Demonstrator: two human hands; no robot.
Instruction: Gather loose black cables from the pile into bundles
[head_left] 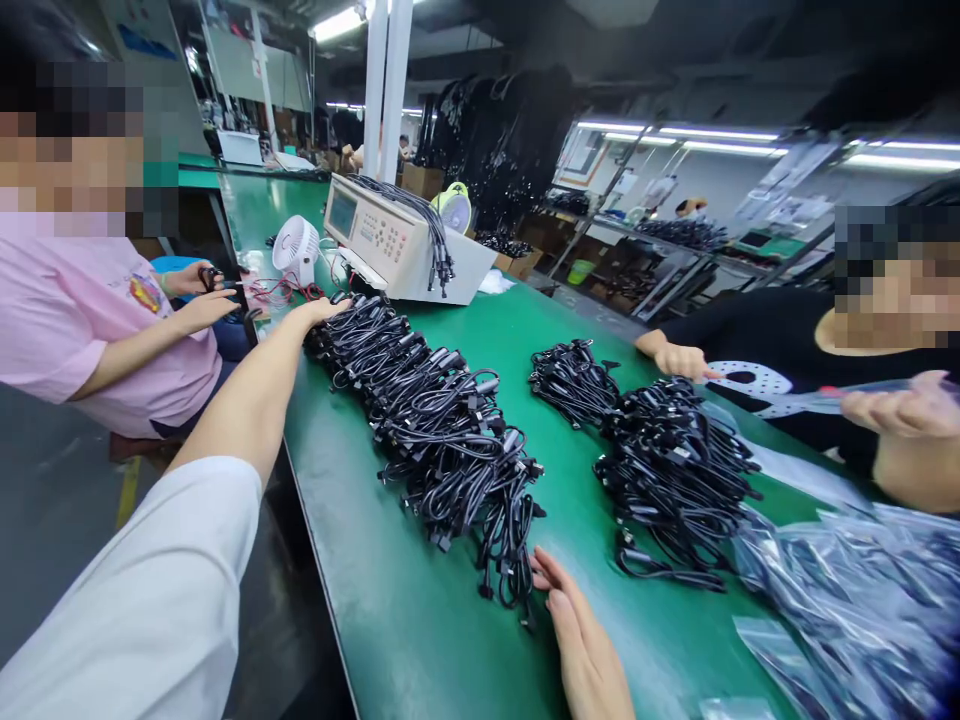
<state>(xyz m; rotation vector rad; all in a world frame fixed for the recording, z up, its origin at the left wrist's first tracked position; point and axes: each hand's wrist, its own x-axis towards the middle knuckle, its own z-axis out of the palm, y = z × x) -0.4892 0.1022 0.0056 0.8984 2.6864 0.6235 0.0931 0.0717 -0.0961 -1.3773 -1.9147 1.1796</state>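
Observation:
A long row of bundled black cables (442, 420) lies along the green table in front of me. My left hand (324, 309) reaches to its far end, fingers stretched out against the bundles and partly lost among them. At the near end, my right hand (581, 635) is open beside the last coiled cables, its fingertips touching or almost touching them. Neither hand is closed around a cable. Farther right lies a second heap of black cables (675, 470), with a smaller bundle pile (574, 382) against it.
A bench meter (367, 230) with cables draped over it stands behind the row, near a small white fan (295, 250). Filled clear plastic bags (862, 580) lie at right. One co-worker (112, 310) sits at left; another (810, 350) opposite holds a clear bag.

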